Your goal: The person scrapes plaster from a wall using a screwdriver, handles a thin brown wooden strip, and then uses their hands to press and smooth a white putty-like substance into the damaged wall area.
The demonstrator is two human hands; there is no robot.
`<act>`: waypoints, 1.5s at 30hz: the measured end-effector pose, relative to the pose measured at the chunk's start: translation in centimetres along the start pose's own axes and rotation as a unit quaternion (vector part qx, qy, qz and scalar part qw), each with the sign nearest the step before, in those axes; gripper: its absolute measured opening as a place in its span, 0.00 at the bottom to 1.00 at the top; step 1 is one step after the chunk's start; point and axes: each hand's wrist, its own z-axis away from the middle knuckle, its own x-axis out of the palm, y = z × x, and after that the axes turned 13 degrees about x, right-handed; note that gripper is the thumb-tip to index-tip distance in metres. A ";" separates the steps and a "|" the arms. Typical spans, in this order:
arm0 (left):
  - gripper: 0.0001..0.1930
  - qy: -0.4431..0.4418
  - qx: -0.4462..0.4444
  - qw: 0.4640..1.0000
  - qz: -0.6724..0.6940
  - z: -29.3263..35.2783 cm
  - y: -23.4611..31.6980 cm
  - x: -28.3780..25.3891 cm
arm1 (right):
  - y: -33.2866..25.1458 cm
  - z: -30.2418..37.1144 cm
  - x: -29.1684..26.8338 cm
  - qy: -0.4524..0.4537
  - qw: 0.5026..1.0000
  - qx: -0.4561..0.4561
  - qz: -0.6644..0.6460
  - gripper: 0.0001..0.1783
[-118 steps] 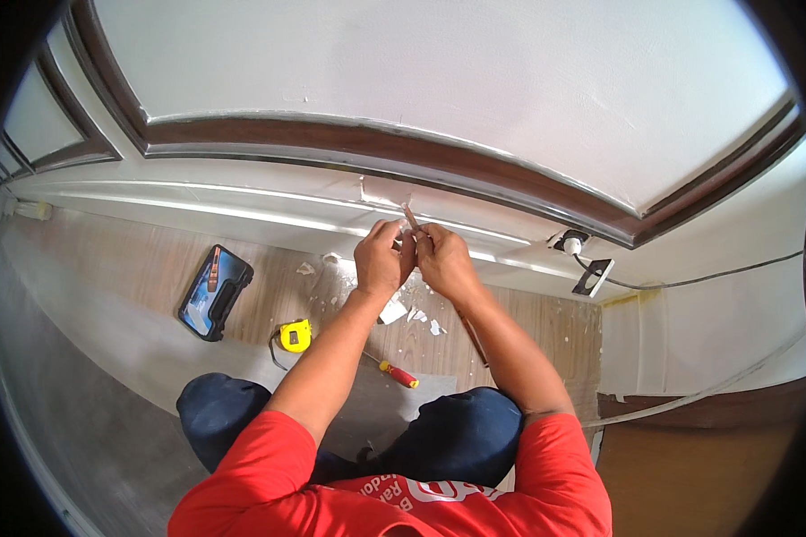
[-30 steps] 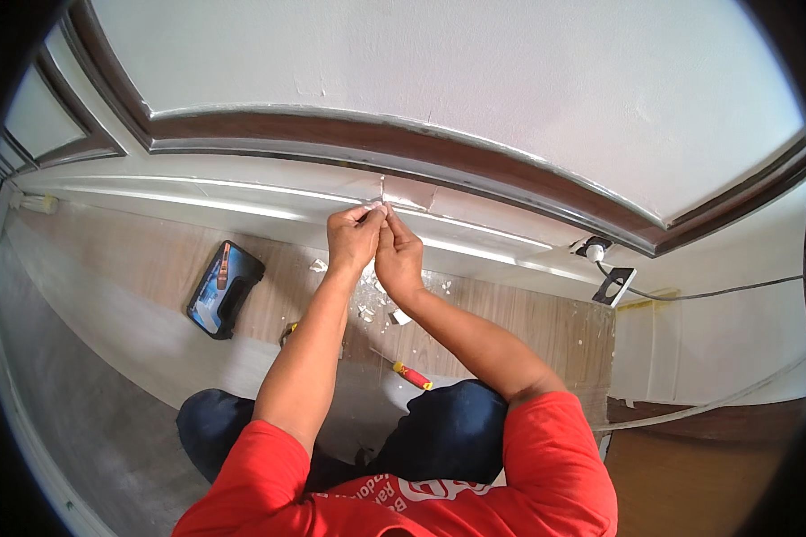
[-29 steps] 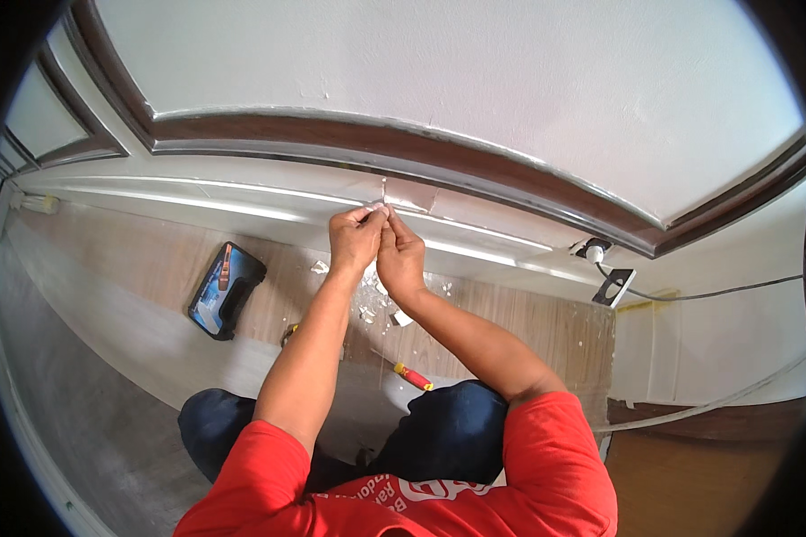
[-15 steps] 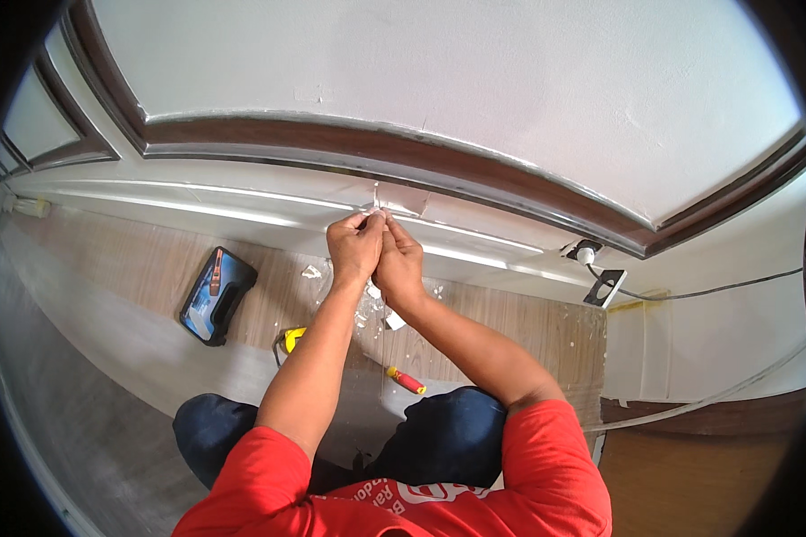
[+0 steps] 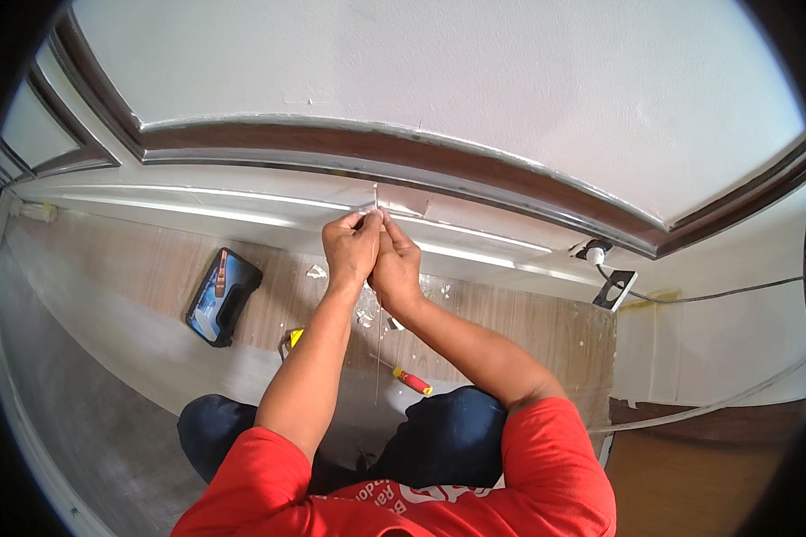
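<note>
My left hand (image 5: 349, 246) and my right hand (image 5: 397, 267) meet at the white skirting at the foot of the wall, fingertips pinched together. What they hold is too small and covered to name. Just above the fingertips, a narrow upright slit or thin strip (image 5: 375, 191) shows in the wall. Below the hands, white chips (image 5: 364, 317) are scattered over the wood-look floor. A red and yellow screwdriver (image 5: 413, 382) lies by my right knee. Beside my left forearm, a yellow object (image 5: 295, 336) is partly hidden.
A black case with a blue picture label (image 5: 224, 298) lies on the floor to the left. At right, a white plug (image 5: 595, 256) sits in a wall opening, with a loose frame (image 5: 614, 291) and a dark cable (image 5: 725, 288) beside it. Brown moulding (image 5: 403, 159) runs above the skirting.
Both hands keep their pinch at the same spot on the skirting, with only a slight shift of the fingers. The whole view has moved a little.
</note>
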 end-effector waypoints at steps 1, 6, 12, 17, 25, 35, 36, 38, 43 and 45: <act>0.11 0.007 0.005 1.000 -0.014 0.1 0.0 -0.1 | -0.1 0.6 0.2 0.000 1.000 0.009 0.003 0.22; 0.11 0.005 -0.015 1.000 0.016 -0.5 -1.2 -0.2 | -2.6 1.6 1.1 0.002 0.996 0.089 0.010 0.23; 0.09 -0.004 -0.025 0.997 0.068 -0.4 -1.6 0.3 | -1.9 1.4 0.7 0.034 0.998 0.040 0.041 0.20; 0.12 -0.063 -0.013 0.993 0.099 0.8 -1.9 0.6 | -2.5 3.4 -0.3 0.041 0.994 -0.016 0.103 0.23; 0.18 0.121 -0.062 0.930 0.341 0.7 1.9 3.4 | -6.3 5.0 -3.3 0.057 0.987 -0.030 0.145 0.16; 0.13 0.065 -0.151 0.793 0.586 -0.3 1.3 2.9 | -7.4 5.7 -3.7 0.069 0.975 -0.032 0.208 0.14; 0.12 0.064 -0.143 0.789 0.594 -0.5 1.2 3.0 | -7.3 5.5 -3.8 0.066 0.976 -0.032 0.204 0.15; 0.10 0.066 -0.147 0.776 0.609 -0.4 1.4 3.1 | -7.1 5.4 -4.5 0.066 0.977 -0.029 0.199 0.15; 0.05 0.039 -0.135 0.790 0.597 -0.1 1.0 4.1 | -7.2 5.7 -4.3 0.068 0.972 -0.049 0.221 0.16; 0.08 0.057 -0.159 0.859 0.484 0.3 0.6 4.3 | -7.2 5.9 -4.6 0.071 0.968 -0.060 0.234 0.17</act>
